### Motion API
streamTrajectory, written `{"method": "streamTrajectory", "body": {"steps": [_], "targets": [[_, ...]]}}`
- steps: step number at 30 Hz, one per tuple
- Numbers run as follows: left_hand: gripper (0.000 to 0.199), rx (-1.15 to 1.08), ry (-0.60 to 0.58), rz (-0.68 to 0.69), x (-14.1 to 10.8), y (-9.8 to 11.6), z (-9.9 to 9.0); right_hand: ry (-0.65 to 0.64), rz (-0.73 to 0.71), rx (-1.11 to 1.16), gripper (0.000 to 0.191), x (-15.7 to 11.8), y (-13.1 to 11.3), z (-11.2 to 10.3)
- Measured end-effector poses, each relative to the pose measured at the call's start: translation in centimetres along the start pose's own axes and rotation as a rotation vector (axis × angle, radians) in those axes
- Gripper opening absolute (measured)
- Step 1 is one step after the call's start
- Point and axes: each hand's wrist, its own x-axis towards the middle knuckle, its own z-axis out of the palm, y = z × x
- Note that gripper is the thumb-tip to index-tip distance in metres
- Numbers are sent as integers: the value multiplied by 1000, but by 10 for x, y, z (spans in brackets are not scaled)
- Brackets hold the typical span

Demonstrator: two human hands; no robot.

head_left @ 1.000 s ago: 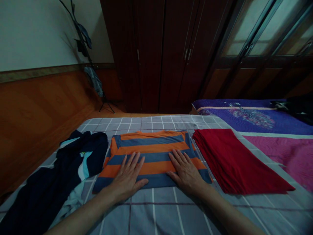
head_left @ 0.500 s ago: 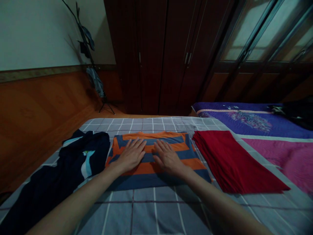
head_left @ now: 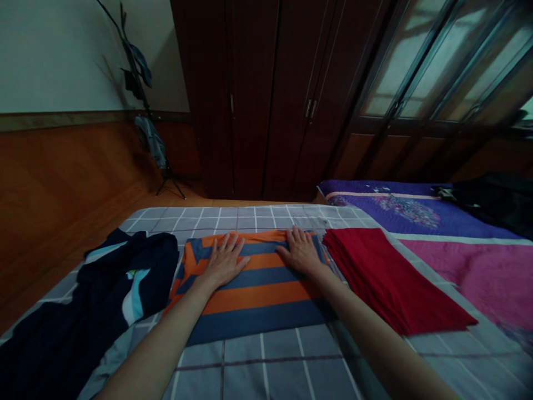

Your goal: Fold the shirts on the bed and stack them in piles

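Note:
An orange and blue striped shirt [head_left: 258,295] lies folded into a wide, flat shape on the grey checked bedspread [head_left: 250,378]. My left hand [head_left: 224,261] rests flat on its upper left part with the fingers spread. On the upper right part lies my right hand [head_left: 302,253], palm down, fingers stretched out. Neither hand grips the cloth. Left of the shirt is a loose dark navy garment [head_left: 100,283] with light blue and white patches. A red folded cloth stack [head_left: 391,280] lies to the right.
Behind the bed stands a dark wooden wardrobe [head_left: 250,111]. A coat stand [head_left: 139,83] with hanging items is at the back left. At the right, a second bed has a purple and pink cover [head_left: 470,266] with a black item [head_left: 495,200] on it.
My hands have moved apart across the striped shirt, my right hand shifting to the right and towards the far edge. The camera view has turned slightly.

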Motion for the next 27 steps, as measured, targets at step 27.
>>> {"method": "streamTrajectory", "body": {"steps": [27], "targets": [[64,-6,-4,5,-1,-1,1,-36,145,71,24,65,22,7]]}}
